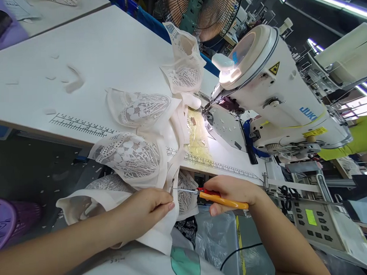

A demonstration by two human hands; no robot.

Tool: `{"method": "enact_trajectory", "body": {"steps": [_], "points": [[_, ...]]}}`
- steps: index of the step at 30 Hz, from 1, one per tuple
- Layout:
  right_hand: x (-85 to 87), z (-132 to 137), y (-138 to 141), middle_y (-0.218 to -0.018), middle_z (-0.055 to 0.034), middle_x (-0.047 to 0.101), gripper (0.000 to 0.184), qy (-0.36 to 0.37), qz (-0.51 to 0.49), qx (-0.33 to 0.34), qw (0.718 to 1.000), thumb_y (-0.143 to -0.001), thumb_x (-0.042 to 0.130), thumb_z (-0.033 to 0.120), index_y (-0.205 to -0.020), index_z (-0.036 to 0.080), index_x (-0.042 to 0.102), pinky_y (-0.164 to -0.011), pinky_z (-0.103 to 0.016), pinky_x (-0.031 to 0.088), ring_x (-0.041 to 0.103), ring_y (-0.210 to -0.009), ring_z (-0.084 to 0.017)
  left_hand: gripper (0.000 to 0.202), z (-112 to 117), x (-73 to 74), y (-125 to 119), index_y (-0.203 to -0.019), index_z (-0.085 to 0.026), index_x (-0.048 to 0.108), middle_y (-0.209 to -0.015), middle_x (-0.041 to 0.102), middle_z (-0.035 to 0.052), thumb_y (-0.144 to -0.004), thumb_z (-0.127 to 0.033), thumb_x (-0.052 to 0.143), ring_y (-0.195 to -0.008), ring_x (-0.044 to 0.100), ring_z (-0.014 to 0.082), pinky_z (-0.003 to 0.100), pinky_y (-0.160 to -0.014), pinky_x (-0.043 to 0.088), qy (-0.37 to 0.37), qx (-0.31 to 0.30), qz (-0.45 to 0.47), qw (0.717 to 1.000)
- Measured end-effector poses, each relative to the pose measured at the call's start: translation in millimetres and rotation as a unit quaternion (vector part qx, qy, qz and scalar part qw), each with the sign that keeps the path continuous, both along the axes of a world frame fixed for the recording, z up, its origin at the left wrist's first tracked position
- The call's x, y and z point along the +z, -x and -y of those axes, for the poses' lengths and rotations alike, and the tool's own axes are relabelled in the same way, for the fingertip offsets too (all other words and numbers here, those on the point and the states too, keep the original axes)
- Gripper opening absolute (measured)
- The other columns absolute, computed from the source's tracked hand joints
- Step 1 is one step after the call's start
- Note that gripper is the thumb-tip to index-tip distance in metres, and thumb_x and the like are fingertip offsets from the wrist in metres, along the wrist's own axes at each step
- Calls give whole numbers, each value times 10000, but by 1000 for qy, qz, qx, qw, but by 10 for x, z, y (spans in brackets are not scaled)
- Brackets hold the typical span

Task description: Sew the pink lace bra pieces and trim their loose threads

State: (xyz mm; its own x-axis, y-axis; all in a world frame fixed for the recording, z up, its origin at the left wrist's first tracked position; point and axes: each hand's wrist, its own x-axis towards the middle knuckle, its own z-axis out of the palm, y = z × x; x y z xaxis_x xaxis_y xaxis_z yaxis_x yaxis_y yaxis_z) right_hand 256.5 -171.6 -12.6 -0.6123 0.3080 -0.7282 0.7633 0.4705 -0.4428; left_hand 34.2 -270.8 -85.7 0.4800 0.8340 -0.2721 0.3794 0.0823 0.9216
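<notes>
My left hand (154, 210) is closed, pinching the edge of a white lace bra (131, 155) over my lap. In my right hand (227, 192) are slim scissors (223, 200) with orange and red handles. Their thin metal tip points left and meets the white fabric just beside my left fingertips. More white lace bras are joined in a chain: one cup (148, 106) lies on the table and another (185, 73) rests farther back by the sewing machine. Some of the fabric hangs below the table edge, partly hidden by my left arm.
A white sewing machine (269, 86) stands at right, its lamp lit. A clear packet (197, 129) lies near its needle area. The white table (27, 74) carries printed rulers and scraps. A fan (203, 16) stands behind, a purple basket (16, 221) at lower left, a control panel (312, 217) at right.
</notes>
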Motion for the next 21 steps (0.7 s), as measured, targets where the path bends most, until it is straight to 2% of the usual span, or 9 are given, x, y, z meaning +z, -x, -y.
{"method": "enact_trajectory", "body": {"steps": [4, 8, 11, 14, 16, 18, 19, 21], "points": [[-28, -22, -9, -555, 75, 297, 566, 17, -21, -40, 999, -598, 653, 695, -588, 194, 389, -472, -219, 194, 253, -525, -81, 335, 7, -14, 14, -554, -196, 325, -599, 390, -29, -836, -373, 357, -579, 425, 137, 231, -547, 338, 13, 9, -6, 1000], [-113, 45, -70, -544, 76, 289, 609, 48, -86, -138, 986, -535, 669, 731, -568, 192, 387, -464, -218, 202, 255, -527, -80, 331, -4, 65, 71, -569, -186, 428, -639, 470, -12, -844, -355, 358, -608, 482, 139, 225, -566, 384, -9, 13, 1, 1000], [-255, 208, -33, -622, 38, 434, 596, 67, -246, -234, 938, -602, 603, 758, -668, 183, 458, -493, -227, 295, 363, -555, -100, 319, 2, 157, 157, -631, -183, 545, -671, 549, 1, -849, -342, 376, -632, 529, 141, 214, -583, 418, -52, 28, 4, 998], [-439, 450, 146, -878, -56, 600, 552, 88, -393, -273, 874, -635, 637, 698, -783, 195, 466, -629, -279, 414, 517, -712, -155, 299, 42, 260, 247, -648, -189, 578, -645, 581, -4, -844, -342, 413, -584, 539, 131, 198, -530, 420, -92, 59, -9, 994], [-533, 629, 321, -942, -66, 613, 527, 105, -453, -281, 840, -590, 728, 610, -764, 212, 430, -672, -293, 435, 540, -764, -165, 285, 100, 341, 297, -675, -194, 606, -644, 602, -9, -847, -335, 428, -571, 551, 124, 185, -508, 423, -113, 76, -15, 991], [-563, 797, 501, -888, -42, 595, 470, 108, -487, -309, 810, -611, 739, 534, -729, 218, 413, -627, -277, 429, 510, -693, -138, 281, 192, 436, 355, -707, -199, 638, -675, 634, -8, -857, -324, 435, -603, 576, 124, 178, -541, 446, -138, 95, -36, 985], [-549, 871, 585, -850, -28, 576, 437, 102, -495, -323, 800, -632, 728, 510, -715, 217, 414, -600, -268, 419, 483, -656, -126, 285, 255, 488, 395, -715, -202, 650, -703, 654, -6, -864, -318, 437, -637, 591, 127, 178, -572, 459, -157, 108, -54, 980], [-470, 990, 746, -775, -3, 532, 412, 98, -495, -330, 798, -633, 731, 486, -691, 215, 427, -561, -257, 395, 440, -618, -117, 265, 416, 608, 505, -748, -217, 667, -759, 682, -11, -877, -289, 446, -698, 611, 126, 176, -629, 473, -222, 137, -98, 960]]}}
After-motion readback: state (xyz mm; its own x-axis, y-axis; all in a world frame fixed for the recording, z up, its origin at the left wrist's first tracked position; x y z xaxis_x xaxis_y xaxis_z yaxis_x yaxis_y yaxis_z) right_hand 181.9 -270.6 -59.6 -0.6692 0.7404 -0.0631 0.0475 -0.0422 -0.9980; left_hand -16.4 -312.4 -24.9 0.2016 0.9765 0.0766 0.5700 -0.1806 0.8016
